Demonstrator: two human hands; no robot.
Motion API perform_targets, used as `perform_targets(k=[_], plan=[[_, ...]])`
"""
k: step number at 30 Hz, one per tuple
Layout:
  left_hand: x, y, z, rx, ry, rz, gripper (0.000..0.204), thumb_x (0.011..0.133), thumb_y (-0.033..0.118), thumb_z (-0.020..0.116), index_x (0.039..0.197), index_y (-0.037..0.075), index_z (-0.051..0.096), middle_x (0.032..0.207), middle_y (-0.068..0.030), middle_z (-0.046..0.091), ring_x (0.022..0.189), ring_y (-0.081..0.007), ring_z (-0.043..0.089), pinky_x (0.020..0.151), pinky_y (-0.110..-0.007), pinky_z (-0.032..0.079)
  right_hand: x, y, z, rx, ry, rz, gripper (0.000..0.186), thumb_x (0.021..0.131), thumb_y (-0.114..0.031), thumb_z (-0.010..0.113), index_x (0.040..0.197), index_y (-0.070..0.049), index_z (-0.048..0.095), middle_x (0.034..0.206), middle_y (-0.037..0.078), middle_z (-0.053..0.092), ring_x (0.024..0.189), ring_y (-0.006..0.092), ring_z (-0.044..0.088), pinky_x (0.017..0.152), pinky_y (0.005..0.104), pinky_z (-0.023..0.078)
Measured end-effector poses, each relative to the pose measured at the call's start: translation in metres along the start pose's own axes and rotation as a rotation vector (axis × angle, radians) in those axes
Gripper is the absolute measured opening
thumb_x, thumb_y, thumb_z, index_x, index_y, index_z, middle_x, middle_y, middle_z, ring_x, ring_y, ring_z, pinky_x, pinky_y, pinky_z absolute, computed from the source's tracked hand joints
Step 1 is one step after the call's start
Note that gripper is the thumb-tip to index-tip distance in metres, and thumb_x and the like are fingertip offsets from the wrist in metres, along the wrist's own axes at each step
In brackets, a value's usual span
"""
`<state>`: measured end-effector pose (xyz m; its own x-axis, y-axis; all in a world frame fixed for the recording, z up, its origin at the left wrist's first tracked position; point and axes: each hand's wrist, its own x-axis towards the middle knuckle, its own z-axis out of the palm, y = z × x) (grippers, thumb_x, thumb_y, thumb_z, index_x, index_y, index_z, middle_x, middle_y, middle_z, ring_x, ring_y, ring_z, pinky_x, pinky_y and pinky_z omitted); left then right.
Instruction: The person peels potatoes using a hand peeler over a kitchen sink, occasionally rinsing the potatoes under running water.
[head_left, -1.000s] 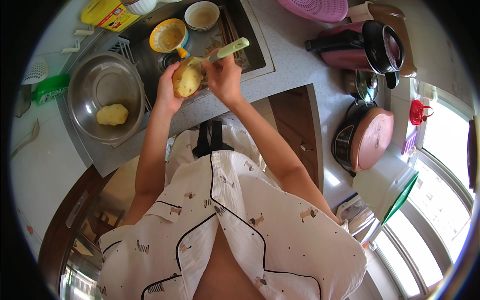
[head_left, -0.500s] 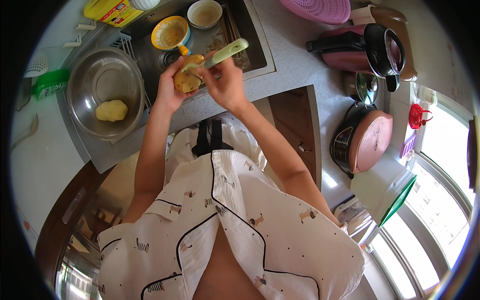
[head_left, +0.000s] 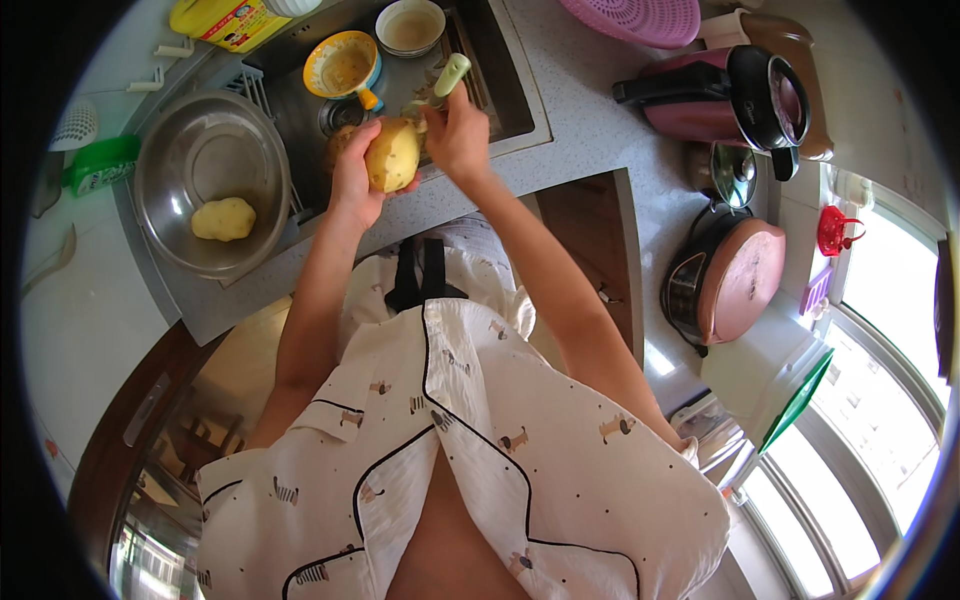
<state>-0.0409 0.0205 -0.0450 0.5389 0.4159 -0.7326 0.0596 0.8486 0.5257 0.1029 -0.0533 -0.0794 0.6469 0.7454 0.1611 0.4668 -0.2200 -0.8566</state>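
Head view: left hand (head_left: 357,176) clasps potato (head_left: 394,157), right hand (head_left: 461,140) grips green-handled tool (head_left: 453,76), whose strokes should avoid the clasping hand

1. Pale yellow and dark-specked, a potato (head_left: 393,160) rests in my left hand (head_left: 355,170), its rounded end toward me.
2. A green-handled tool (head_left: 453,75) juts from my right hand (head_left: 460,140), just beside the potato.
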Motion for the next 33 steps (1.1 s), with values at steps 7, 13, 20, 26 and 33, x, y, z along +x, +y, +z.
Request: perform_targets(k=[7,13,20,26,33], plan=[[-0.002,0.013,-0.005,-0.015,-0.031,0.022,0.045,0.098,0.046,0.049,0.131,0.016,0.057,0.108,-0.0085,0.068,0.083,-0.0307,0.069,0.072,-0.043,0.057,0.009,0.019,-0.015,-0.059,0.042,0.062,0.028,0.087,-0.006,0.067,0.107,-0.001,0.048,0.077,0.022,0.065,0.072,0.0419,0.065,0.062,0.0464,0.052],[-0.004,0.019,-0.013,-0.078,-0.099,0.006,0.045,0.099,0.044,0.048,0.133,0.017,0.057,0.112,-0.0067,0.069,0.089,-0.0298,0.069,0.072,-0.041,0.056,-0.012,-0.038,-0.012,0.345,0.026,0.093,0.028,0.088,-0.005,0.07,0.109,-0.002,0.052,0.079,0.017,0.067,0.072,0.0296,0.07,0.066,0.0346,0.054],[-0.008,0.022,-0.019,-0.048,-0.317,-0.026,0.05,0.099,0.042,0.044,0.137,0.011,0.054,0.119,-0.0176,0.066,0.095,-0.0316,0.069,0.075,-0.041,0.058,0.01,0.024,-0.006,0.039,0.138,0.154,0.033,0.085,-0.006,0.069,0.111,-0.002,0.05,0.079,0.021,0.067,0.07,0.0392,0.067,0.06,0.0417,0.052],[-0.009,0.022,-0.026,-0.184,-0.252,-0.038,0.054,0.099,0.043,0.044,0.138,0.005,0.052,0.124,-0.0228,0.063,0.103,-0.0337,0.068,0.088,-0.043,0.057,-0.003,-0.03,-0.013,0.348,0.177,0.155,0.031,0.087,-0.005,0.07,0.11,0.0,0.05,0.083,0.018,0.068,0.072,0.029,0.071,0.064,0.0362,0.054],[-0.002,0.018,-0.032,-0.099,-0.214,-0.025,0.056,0.097,0.044,0.048,0.135,0.003,0.053,0.124,-0.0218,0.063,0.095,-0.0314,0.069,0.082,-0.041,0.058,-0.001,-0.023,-0.006,0.158,0.092,0.077,0.027,0.087,-0.004,0.068,0.107,-0.003,0.05,0.076,0.02,0.066,0.07,0.0371,0.068,0.06,0.0397,0.053]])
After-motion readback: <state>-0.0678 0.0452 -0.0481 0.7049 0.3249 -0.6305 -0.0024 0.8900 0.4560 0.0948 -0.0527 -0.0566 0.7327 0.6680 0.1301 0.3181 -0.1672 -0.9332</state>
